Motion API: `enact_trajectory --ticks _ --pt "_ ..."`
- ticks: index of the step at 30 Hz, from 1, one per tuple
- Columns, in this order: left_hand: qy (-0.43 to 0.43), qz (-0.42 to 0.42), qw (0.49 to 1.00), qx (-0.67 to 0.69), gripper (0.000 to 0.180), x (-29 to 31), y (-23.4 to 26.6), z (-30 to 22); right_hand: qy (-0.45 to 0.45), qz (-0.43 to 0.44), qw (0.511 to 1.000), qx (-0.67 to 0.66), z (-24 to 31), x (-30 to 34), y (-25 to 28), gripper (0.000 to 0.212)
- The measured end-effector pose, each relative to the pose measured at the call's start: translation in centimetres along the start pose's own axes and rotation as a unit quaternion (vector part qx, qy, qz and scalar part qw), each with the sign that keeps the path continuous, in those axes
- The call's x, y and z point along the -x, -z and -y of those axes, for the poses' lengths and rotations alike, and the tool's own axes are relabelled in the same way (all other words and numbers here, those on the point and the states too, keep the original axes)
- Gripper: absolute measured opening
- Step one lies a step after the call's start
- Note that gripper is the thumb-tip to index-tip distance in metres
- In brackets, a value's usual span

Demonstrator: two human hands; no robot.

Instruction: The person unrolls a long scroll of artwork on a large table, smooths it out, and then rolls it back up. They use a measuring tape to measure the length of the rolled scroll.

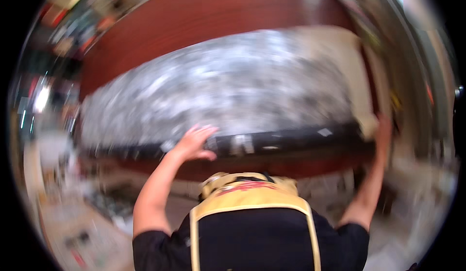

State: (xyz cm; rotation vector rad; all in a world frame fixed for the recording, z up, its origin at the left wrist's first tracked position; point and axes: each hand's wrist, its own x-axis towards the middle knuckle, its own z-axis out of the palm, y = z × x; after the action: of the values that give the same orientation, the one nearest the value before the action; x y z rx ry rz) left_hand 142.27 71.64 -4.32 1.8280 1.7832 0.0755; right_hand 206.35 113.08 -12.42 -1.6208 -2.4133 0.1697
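A long black roll lies across the near part of a red-brown table. From it a mottled grey, shiny sheet spreads toward the far side, smeared by motion. My left hand is over the roll, left of its middle, fingers and thumb apart; whether it presses on the roll I cannot tell. At the roll's right end is my right hand, blurred, its fingers not distinct. Close to it a beige strip runs along the sheet's right side.
The red-brown tabletop shows beyond the sheet. Blurred shelves with mixed goods stand at the far left. A lower pale surface with small items is at the near left. My yellow apron is close to the table's near edge.
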Motion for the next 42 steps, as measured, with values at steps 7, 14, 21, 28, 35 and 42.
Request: enact_trajectory --ticks 7,14,21,28,35,42 --pt "0.060 -0.257 0.961 -0.078 0.065 5.2 -7.1 -0.8 0.284 0.069 0.956 -0.029 29.8 12.1 4.6 0.072" --pt "0.086 -0.277 0.952 -0.101 0.108 14.6 -8.4 3.2 0.340 0.215 0.916 0.019 40.2 13.6 1.6 0.106" --pt "0.205 -0.230 0.935 -0.174 0.106 20.8 -5.2 16.0 0.301 0.243 0.920 0.056 43.7 9.8 0.9 0.111" --pt "0.113 -0.097 0.976 -0.162 0.066 20.4 0.3 21.0 0.285 0.273 0.918 0.031 44.0 8.3 0.1 0.099" --pt "0.039 -0.032 0.999 -0.014 0.061 18.1 2.5 24.5 0.231 0.334 0.910 0.081 46.4 6.5 0.7 0.111" --pt "0.070 -0.176 0.979 -0.075 0.078 16.1 2.5 28.6 0.289 0.240 0.926 0.038 51.5 6.9 -1.5 0.114"
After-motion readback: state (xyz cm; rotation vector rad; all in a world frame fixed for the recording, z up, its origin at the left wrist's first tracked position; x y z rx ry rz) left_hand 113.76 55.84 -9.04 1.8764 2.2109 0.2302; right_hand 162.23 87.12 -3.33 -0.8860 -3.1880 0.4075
